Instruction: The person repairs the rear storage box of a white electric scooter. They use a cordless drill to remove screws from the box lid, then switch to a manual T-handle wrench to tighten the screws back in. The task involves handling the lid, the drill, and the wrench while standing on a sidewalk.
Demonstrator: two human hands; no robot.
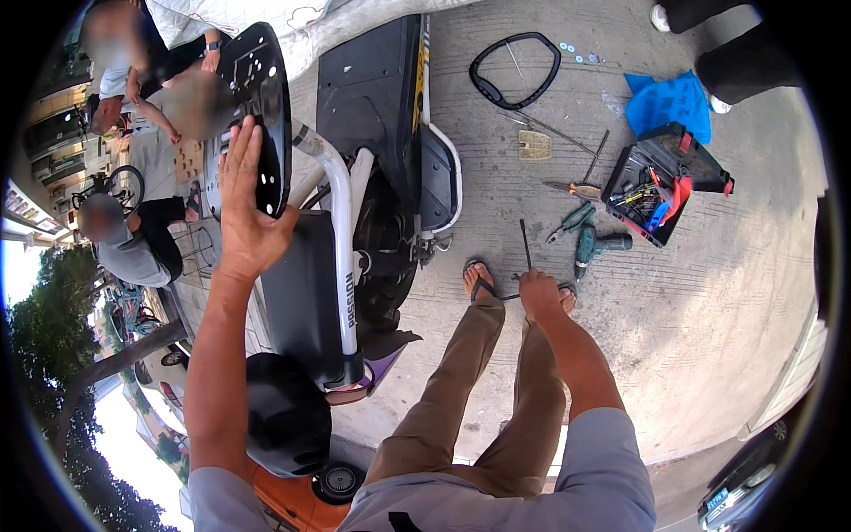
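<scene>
My left hand point(244, 208) is raised with fingers spread, its palm pressed against a round black plate with holes point(253, 106) above the rear of a scooter point(372, 177). A white tubular frame point(341, 230) of the scooter runs just right of that hand. My right hand point(538, 293) hangs low over my sandalled feet, closed around a thin dark rod-like tool point(525, 246) that points up from the fist. The scooter's black body panel lies further up on the concrete.
An open black toolbox point(665, 182) with red and blue tools, a green drill point(596, 246), pliers, loose rods, a black ring-shaped trim point(514, 69) and a blue bag point(669, 105) lie on the concrete. People sit at the upper left. A black helmet point(285, 412) is below.
</scene>
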